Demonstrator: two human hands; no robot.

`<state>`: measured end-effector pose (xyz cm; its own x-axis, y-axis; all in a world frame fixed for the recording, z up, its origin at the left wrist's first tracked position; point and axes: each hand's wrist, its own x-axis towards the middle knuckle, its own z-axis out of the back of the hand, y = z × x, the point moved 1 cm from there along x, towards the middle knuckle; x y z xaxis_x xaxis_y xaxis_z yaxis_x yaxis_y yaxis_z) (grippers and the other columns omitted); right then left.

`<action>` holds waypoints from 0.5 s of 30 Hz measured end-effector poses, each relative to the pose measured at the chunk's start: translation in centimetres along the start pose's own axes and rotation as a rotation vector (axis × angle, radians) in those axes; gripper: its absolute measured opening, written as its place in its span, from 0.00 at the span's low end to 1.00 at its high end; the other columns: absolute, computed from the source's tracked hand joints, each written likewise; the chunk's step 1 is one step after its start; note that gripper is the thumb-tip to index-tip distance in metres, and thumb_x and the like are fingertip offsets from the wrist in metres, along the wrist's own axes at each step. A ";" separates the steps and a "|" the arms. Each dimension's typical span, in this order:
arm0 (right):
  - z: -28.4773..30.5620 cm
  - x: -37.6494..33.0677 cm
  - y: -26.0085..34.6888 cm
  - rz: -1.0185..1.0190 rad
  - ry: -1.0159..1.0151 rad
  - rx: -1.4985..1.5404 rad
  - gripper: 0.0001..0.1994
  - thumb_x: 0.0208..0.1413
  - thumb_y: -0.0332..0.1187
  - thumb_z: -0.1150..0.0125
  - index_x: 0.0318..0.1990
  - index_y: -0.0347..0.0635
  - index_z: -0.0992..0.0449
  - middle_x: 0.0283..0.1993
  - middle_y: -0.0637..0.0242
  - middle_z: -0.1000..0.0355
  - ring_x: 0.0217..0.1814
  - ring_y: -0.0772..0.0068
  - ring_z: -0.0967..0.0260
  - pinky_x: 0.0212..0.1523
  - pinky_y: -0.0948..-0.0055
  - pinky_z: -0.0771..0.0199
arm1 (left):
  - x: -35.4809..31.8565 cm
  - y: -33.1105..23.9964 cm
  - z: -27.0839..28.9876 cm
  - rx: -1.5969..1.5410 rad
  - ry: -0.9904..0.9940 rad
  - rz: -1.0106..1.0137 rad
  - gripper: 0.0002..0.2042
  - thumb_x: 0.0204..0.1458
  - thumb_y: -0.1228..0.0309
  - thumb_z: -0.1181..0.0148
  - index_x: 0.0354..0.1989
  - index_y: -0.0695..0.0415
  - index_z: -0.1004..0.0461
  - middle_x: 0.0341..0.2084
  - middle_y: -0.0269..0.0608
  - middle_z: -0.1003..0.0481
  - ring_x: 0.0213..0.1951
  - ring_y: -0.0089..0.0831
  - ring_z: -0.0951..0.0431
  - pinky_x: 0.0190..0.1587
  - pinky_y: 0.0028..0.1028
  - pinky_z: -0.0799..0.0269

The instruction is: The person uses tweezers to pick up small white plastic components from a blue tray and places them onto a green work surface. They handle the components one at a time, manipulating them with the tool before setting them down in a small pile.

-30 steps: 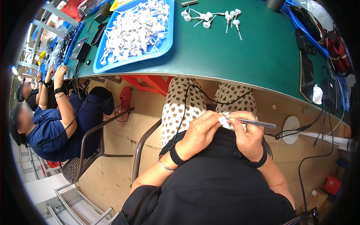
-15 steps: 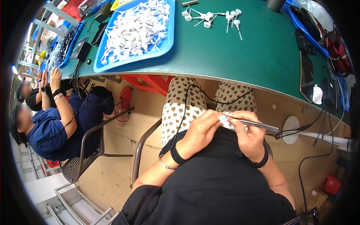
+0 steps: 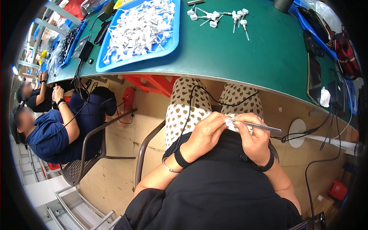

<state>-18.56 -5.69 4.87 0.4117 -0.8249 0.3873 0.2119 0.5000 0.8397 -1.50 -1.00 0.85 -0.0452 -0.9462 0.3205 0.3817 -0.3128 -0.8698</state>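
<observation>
Over my lap, my left hand (image 3: 207, 133) pinches a small white plastic piece (image 3: 230, 122) between thumb and fingers. From the other side, my right hand (image 3: 256, 141) is closed around slim metal tweezers (image 3: 264, 127). Their blunt end sticks out to the right, while the tips reach the white piece and are partly hidden by my fingers. Beyond my knees, a blue tray (image 3: 153, 56) on the green table (image 3: 268, 53) holds a heap of white plastic parts (image 3: 134, 34) with thin stems. Several similar loose parts (image 3: 213, 17) lie right of the tray.
A phone-like dark slab (image 3: 314, 78) and a black box with cables (image 3: 337, 94) sit along the table's right side. One cable (image 3: 190, 111) crosses my lap. A red stool (image 3: 153, 85) stands under the table. At left, a co-worker in dark blue (image 3: 53, 132) sits on a chair.
The tweezers' outer end has shifted slightly left and down; both my hands otherwise stay in place. At left, the co-worker's raised hands have come down.
</observation>
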 end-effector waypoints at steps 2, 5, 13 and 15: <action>0.0 0.0 -0.1 0.000 -0.007 0.002 0.05 0.60 0.24 0.34 0.41 0.35 0.22 0.37 0.58 0.21 0.35 0.62 0.22 0.37 0.69 0.22 | 0.0 -0.1 0.0 -0.005 0.000 0.004 0.09 0.55 0.83 0.38 0.44 0.62 0.23 0.37 0.46 0.24 0.39 0.47 0.21 0.40 0.37 0.25; -0.1 -0.1 -0.1 -0.009 -0.017 0.010 0.05 0.60 0.24 0.33 0.42 0.35 0.22 0.37 0.58 0.21 0.35 0.62 0.22 0.36 0.69 0.22 | 0.0 -0.2 0.1 -0.008 0.002 0.011 0.09 0.55 0.83 0.38 0.44 0.62 0.23 0.38 0.46 0.24 0.39 0.47 0.21 0.40 0.37 0.24; -0.1 -0.2 -0.1 -0.011 -0.021 0.020 0.05 0.61 0.24 0.34 0.42 0.35 0.22 0.36 0.58 0.21 0.34 0.64 0.22 0.36 0.70 0.23 | -0.1 0.0 0.1 0.027 0.009 0.004 0.10 0.55 0.84 0.37 0.44 0.64 0.21 0.38 0.45 0.22 0.39 0.40 0.19 0.40 0.31 0.22; -0.2 -0.1 0.0 -0.005 -0.023 0.020 0.05 0.61 0.24 0.34 0.42 0.35 0.22 0.36 0.59 0.21 0.34 0.65 0.22 0.36 0.70 0.23 | -0.1 0.0 0.1 0.027 0.008 0.006 0.09 0.55 0.84 0.37 0.44 0.64 0.21 0.38 0.45 0.22 0.39 0.40 0.19 0.40 0.31 0.22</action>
<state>-18.48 -5.56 4.73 0.3897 -0.8336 0.3915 0.1957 0.4904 0.8493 -1.43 -0.92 0.85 -0.0496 -0.9488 0.3120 0.4070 -0.3045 -0.8612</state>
